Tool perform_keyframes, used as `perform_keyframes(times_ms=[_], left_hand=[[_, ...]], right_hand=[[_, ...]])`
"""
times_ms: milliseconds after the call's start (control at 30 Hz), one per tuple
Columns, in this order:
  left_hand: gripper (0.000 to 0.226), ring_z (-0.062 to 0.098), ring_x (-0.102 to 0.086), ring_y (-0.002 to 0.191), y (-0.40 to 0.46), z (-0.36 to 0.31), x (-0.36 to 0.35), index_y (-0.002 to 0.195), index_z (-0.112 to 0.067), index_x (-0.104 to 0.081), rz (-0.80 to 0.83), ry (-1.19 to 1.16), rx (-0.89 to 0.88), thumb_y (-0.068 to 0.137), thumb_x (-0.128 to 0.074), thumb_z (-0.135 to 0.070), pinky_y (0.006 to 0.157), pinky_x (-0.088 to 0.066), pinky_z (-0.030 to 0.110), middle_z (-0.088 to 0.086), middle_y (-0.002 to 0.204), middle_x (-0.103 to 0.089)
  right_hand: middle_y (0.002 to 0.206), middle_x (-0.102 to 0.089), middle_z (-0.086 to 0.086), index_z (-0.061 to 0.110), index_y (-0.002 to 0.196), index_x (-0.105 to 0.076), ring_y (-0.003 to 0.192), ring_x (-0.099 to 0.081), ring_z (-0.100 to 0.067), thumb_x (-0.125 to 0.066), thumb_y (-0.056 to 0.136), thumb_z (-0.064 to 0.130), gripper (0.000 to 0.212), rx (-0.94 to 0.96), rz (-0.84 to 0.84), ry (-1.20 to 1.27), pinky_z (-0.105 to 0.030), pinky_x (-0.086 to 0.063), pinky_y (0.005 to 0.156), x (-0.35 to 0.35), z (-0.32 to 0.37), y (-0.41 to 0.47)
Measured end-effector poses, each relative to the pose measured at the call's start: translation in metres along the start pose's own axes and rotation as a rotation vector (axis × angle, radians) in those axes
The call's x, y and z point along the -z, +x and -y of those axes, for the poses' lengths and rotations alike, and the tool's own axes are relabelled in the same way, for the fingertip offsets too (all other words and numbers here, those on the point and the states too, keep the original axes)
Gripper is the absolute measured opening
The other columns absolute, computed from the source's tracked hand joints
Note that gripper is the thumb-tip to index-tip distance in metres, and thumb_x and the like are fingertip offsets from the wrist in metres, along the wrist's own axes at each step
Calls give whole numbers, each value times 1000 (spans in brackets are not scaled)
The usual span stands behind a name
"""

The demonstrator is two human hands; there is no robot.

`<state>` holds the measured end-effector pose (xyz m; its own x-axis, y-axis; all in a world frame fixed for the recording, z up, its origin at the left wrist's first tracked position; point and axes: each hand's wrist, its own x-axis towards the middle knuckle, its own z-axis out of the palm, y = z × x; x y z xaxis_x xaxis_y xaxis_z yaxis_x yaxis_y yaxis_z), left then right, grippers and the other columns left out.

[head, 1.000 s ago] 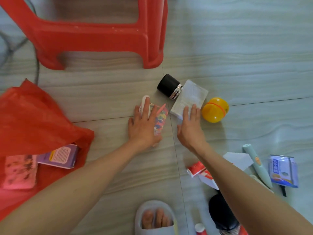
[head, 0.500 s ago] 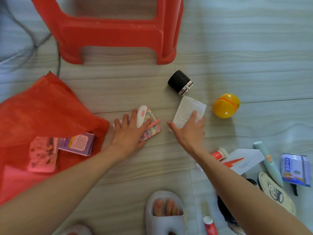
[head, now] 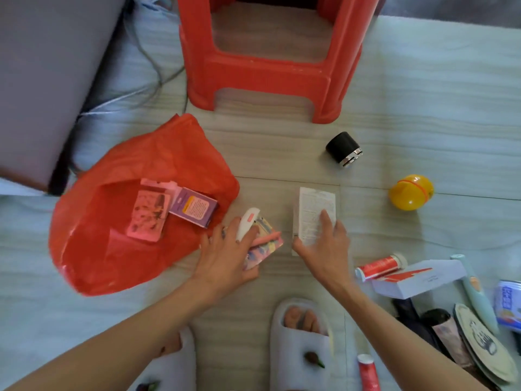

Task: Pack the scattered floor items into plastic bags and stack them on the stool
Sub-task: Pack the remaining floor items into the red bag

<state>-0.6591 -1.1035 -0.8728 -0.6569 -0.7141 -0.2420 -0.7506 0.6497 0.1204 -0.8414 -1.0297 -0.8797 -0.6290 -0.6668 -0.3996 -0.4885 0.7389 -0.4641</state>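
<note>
My left hand [head: 225, 258] grips a colourful flat packet [head: 262, 249] together with a white pen-shaped device [head: 246, 222] and a pink stick, right at the mouth of the red plastic bag [head: 112, 263]. The bag lies open on the floor and holds a purple box [head: 194, 206] and a pink packet [head: 148, 218]. My right hand [head: 324, 244] holds the near end of a white printed box [head: 314, 210], thumb at its left edge. The red stool [head: 270, 66] stands beyond, its seat out of view.
A black jar [head: 342, 149] and a yellow ball [head: 410, 193] lie to the right. Near my right arm lie a red tube [head: 380, 268], a white carton [head: 420, 279], a teal pen device [head: 476, 292], a blue packet [head: 509, 303] and a round fan [head: 485, 348]. Slippered feet are below; cables and furniture at upper left.
My left hand has carried the packet and white device left to the bag's mouth. My right hand has pulled the white box away from the black jar and turned it.
</note>
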Motion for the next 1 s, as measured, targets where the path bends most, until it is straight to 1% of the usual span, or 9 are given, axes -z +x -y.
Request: perform_keyframes(times_ms=[200, 367, 467, 567, 667, 734, 800, 900, 1000], left_hand=[[72, 34, -57, 82, -62, 24, 18, 118, -28, -46, -77, -49, 194, 51, -44, -56, 61, -44, 41, 10, 119, -57], [78, 40, -57, 81, -74, 57, 24, 117, -21, -56, -185, -26, 354, 45, -74, -47, 62, -45, 48, 17, 118, -57], [80, 41, -56, 81, -52, 77, 26, 115, -19, -57, -203, 41, 385, 43, -80, -44, 66, -45, 53, 19, 118, -57], [74, 44, -50, 96, -22, 92, 24, 127, -23, -51, -188, 21, 455, 59, -74, -44, 77, -40, 52, 17, 130, -48], [71, 42, -33, 122, -5, 100, 14, 140, -28, -30, -74, -20, 483, 79, -60, -47, 95, -31, 52, 13, 146, -24], [74, 42, -24, 131, -5, 102, 8, 144, -32, -19, 13, -44, 460, 82, -57, -48, 103, -28, 53, 13, 152, -11], [69, 40, -22, 134, -14, 99, 7, 143, -36, -20, 18, -113, 395, 86, -58, -40, 105, -32, 52, 11, 154, -6], [54, 31, -43, 121, -47, 84, 27, 136, -30, -42, -290, -144, 267, 87, -59, -15, 90, -46, 43, 8, 142, -37], [43, 25, -46, 101, -89, 71, 54, 117, -18, -58, -700, -84, 160, 79, -59, 2, 81, -39, 35, 6, 117, -49]], right_hand=[[139, -33, -14, 20, 143, -26, 122, -35, -33, -61, 71, 50, 86, 182, 130, -53, -40, -28, 103, -8, 22, -50], [146, -26, -10, 24, 145, -21, 128, -29, -30, -60, 77, 48, 83, 284, 204, -74, -37, -26, 105, -17, 43, -68], [146, -26, -8, 23, 145, -21, 128, -28, -28, -59, 77, 48, 82, 314, 224, -56, -34, -25, 104, -23, 56, -63], [146, -28, -7, 24, 144, -24, 127, -31, -28, -46, 64, 61, 91, 339, 219, -50, -33, -24, 104, -33, 68, -55], [145, -27, -6, 24, 143, -24, 125, -31, -27, -38, 58, 65, 96, 374, 228, -67, -34, -26, 104, -45, 75, -52], [145, -26, -6, 24, 143, -23, 123, -32, -26, -32, 55, 67, 98, 419, 233, -102, -35, -27, 104, -51, 77, -53], [146, -25, -5, 25, 143, -22, 122, -31, -26, -29, 54, 67, 99, 444, 251, -132, -36, -29, 104, -55, 79, -57], [147, -25, -5, 24, 142, -25, 123, -32, -27, -31, 54, 66, 98, 459, 258, -129, -38, -31, 104, -60, 80, -63], [148, -25, -6, 24, 140, -30, 124, -32, -29, -32, 54, 66, 96, 523, 266, -160, -40, -32, 103, -64, 86, -76]])
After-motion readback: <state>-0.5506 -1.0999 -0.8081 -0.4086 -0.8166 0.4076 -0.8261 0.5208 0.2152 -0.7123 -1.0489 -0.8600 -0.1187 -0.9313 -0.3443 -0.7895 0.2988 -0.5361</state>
